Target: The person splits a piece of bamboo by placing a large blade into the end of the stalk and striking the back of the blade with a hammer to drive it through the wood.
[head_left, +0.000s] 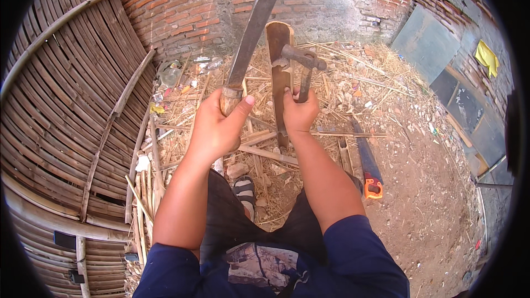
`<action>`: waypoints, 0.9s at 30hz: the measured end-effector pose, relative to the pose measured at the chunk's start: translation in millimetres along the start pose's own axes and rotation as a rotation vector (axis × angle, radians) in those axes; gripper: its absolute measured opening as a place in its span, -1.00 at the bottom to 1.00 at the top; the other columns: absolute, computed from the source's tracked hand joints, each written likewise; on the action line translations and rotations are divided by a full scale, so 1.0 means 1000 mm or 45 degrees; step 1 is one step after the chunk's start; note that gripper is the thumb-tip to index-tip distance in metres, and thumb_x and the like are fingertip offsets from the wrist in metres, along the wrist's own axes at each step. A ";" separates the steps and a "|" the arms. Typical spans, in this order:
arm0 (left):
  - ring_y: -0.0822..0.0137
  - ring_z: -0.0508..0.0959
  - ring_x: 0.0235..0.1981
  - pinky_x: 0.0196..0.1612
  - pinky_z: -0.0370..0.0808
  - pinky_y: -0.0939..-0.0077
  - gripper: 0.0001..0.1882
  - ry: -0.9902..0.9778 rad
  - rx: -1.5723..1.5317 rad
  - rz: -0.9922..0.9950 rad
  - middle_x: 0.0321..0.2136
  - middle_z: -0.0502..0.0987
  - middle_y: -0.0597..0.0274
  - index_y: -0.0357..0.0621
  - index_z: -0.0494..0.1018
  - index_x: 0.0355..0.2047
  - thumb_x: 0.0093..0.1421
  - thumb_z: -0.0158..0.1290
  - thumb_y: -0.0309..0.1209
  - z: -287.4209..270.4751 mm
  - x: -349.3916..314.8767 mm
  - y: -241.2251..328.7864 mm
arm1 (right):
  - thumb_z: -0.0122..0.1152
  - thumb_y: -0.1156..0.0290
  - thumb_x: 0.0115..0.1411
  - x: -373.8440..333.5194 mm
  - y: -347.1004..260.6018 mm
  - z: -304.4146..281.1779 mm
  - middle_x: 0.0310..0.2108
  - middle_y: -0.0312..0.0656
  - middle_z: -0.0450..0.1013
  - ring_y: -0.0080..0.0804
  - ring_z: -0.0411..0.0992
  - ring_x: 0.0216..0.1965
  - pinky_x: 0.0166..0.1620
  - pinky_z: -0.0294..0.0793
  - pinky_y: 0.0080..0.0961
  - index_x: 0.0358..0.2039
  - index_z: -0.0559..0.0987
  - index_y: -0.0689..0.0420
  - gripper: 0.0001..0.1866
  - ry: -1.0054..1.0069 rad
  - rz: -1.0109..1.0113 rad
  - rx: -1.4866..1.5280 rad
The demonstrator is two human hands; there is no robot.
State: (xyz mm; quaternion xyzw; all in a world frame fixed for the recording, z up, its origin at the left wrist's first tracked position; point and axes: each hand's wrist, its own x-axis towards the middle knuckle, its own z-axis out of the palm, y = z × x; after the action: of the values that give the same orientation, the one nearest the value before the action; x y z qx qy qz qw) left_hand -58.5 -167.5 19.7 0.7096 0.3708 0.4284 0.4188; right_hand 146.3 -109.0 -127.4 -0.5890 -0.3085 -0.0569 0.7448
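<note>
My left hand (pixel 218 124) is closed round the wooden handle of a machete (pixel 251 36), its long dark blade pointing up and away from me. My right hand (pixel 301 110) grips a hammer (pixel 304 83) by its handle, with the rusty head uppermost. That hand's thumb presses on a split bamboo piece (pixel 280 85), whose hollow brown inside faces me. The hammer head overlaps the bamboo; whether they touch, I cannot tell. Beneath my hands, the bamboo's lower end reaches down among the scraps.
Bamboo strips and straw litter the ground (pixel 353 94). A handsaw (pixel 370 163) with an orange handle lies to the right. A slatted bamboo wall (pixel 72 110) rises on the left, a brick wall (pixel 187 11) ahead. Grey panels (pixel 428 41) lean at the right; a sandalled foot (pixel 244 193) shows below.
</note>
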 end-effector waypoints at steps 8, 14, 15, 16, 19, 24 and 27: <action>0.60 0.37 -0.65 -0.58 0.30 0.57 -0.58 0.034 0.407 -0.017 -0.68 0.41 0.40 -0.29 0.49 -0.15 0.30 0.24 -0.13 -0.004 0.022 -0.004 | 0.53 0.32 0.00 -0.016 -0.006 0.006 -0.49 -0.09 0.49 -0.09 0.50 -0.45 -0.33 0.46 -0.22 -0.46 0.55 0.18 -0.71 -0.058 -0.011 0.021; 0.16 0.47 -0.62 -0.45 0.44 0.21 -0.30 0.175 0.589 0.216 -0.69 0.44 0.01 -0.44 0.48 -0.32 0.22 0.22 0.15 -0.013 0.028 -0.012 | 0.58 0.25 -0.01 -0.021 -0.014 0.005 -0.50 -0.12 0.49 -0.16 0.49 -0.48 -0.34 0.46 -0.25 -0.44 0.56 0.17 -0.65 -0.131 -0.052 0.006; 0.12 0.49 -0.60 -0.43 0.45 0.18 -0.31 0.165 0.650 0.175 -0.68 0.45 -0.01 -0.45 0.48 -0.31 0.22 0.22 0.14 -0.016 0.029 -0.010 | 0.58 0.24 -0.01 -0.022 -0.018 0.003 -0.50 -0.14 0.49 -0.18 0.49 -0.48 -0.35 0.45 -0.26 -0.43 0.56 0.17 -0.64 -0.142 -0.069 -0.008; 0.08 0.52 -0.59 -0.41 0.47 0.16 -0.32 0.156 0.711 0.134 -0.67 0.47 -0.04 -0.45 0.48 -0.31 0.22 0.23 0.13 -0.019 0.029 -0.005 | 0.59 0.23 0.00 -0.023 -0.021 -0.001 -0.50 -0.15 0.49 -0.20 0.49 -0.49 -0.35 0.45 -0.27 -0.42 0.56 0.17 -0.64 -0.151 -0.087 -0.023; -0.05 0.59 -0.49 -0.33 0.51 0.10 -0.37 0.116 0.907 0.142 -0.60 0.53 -0.13 -0.44 0.50 -0.28 0.21 0.25 0.07 -0.032 0.033 0.010 | 0.58 0.22 0.03 -0.018 -0.041 -0.020 -0.52 -0.22 0.50 -0.34 0.47 -0.52 -0.38 0.44 -0.33 -0.40 0.56 0.16 -0.64 -0.255 0.090 0.017; -0.21 0.64 -0.27 -0.18 0.55 0.05 -0.44 0.044 0.984 0.136 -0.41 0.61 -0.29 -0.41 0.52 -0.22 0.19 0.29 -0.03 -0.067 0.047 0.012 | 0.41 0.18 0.20 0.025 -0.095 -0.073 -0.54 -0.32 0.43 -0.56 0.39 -0.53 -0.45 0.40 -0.45 -0.34 0.54 0.17 -0.68 -0.619 0.104 -0.187; -0.12 0.65 -0.33 -0.19 0.53 0.12 -0.45 0.043 1.040 0.190 -0.41 0.63 -0.20 -0.39 0.52 -0.11 0.22 0.28 -0.07 -0.078 0.055 0.004 | 0.22 0.23 0.34 0.057 -0.128 -0.119 -0.51 -0.38 0.36 -0.65 0.32 -0.54 -0.48 0.33 -0.57 -0.20 0.50 0.18 -0.74 -0.875 0.317 0.088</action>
State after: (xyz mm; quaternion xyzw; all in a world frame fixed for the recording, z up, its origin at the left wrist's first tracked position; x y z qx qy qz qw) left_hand -109.3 -98.3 61.3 0.8353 0.4647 0.2867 0.0647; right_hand 181.5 -239.5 -3.1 -0.5812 -0.4685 0.2457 0.6184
